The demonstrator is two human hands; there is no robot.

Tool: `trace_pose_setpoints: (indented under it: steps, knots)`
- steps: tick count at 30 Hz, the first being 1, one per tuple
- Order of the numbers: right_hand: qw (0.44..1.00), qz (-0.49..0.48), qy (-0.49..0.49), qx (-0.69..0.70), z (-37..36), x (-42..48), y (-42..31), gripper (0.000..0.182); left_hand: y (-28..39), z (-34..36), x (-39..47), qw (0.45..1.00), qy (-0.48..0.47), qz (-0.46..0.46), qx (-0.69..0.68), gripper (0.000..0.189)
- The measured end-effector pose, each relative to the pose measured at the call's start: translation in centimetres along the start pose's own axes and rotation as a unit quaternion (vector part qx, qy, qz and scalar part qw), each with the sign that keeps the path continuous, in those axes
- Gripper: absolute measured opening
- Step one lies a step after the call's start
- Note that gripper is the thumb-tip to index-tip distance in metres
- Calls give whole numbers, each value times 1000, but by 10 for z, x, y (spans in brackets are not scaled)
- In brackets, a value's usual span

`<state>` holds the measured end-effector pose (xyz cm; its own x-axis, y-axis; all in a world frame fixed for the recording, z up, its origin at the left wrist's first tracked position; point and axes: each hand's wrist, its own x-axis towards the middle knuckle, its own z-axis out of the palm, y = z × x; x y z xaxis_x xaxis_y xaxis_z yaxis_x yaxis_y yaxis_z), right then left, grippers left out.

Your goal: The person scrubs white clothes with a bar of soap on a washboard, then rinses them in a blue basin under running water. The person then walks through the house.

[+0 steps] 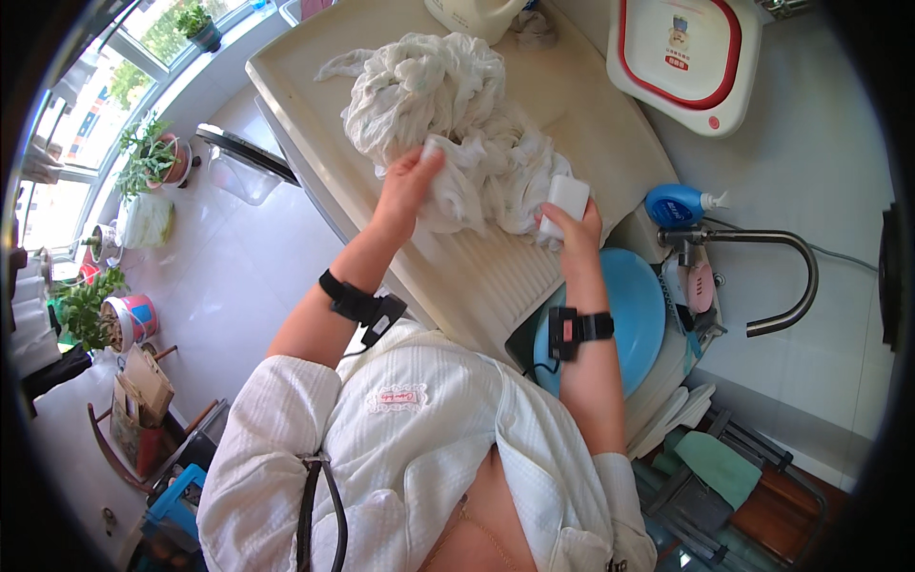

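Wet, crumpled white cloth (pixel 429 93) is heaped on the beige washboard counter (pixel 472 279) before me. My left hand (pixel 411 182) pinches a fold of this cloth at the near left side of the heap. A white block, apparently a bar of soap (pixel 570 196), is gripped in my right hand (pixel 580 229), with the thumb across its near face. The bar is held at the right end of the cloth; whether it touches the fabric I cannot tell. Moulded ridges of the washboard show between my forearms.
A blue basin (pixel 632 322) sits in the sink below my right forearm, beside a curved metal faucet (pixel 793 243). A blue pump bottle (pixel 672 206) lies near the faucet. At the back are a cream jug (pixel 475 18) and a red-rimmed white folding basin (pixel 686 64).
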<state>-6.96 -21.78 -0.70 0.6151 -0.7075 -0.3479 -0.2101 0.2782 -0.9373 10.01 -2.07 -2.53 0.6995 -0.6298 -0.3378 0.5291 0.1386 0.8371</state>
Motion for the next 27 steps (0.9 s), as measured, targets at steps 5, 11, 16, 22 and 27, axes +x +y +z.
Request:
trace_pose_setpoints:
  steps: [5, 11, 16, 22, 27]
  knots:
    - [973, 27, -99, 208, 38, -34, 0, 46, -4, 34, -16, 945, -179, -84, -260, 61]
    - [950, 97, -133, 264, 43, -44, 7, 69, -29, 73, -8, 909, -44, 255, 327, 92]
    - [982, 7, -174, -79, 40, -36, -2, 65, -32, 54, 28, 979, 48, 82, 179, 75]
    - [886, -191, 70, -418, -16, 25, 36, 48, -41, 40, 45, 999, -46, 27, -11, 57]
    - [962, -108, 126, -214, -42, 44, 37, 38, -52, 28, 47, 927, -132, -220, -272, 48]
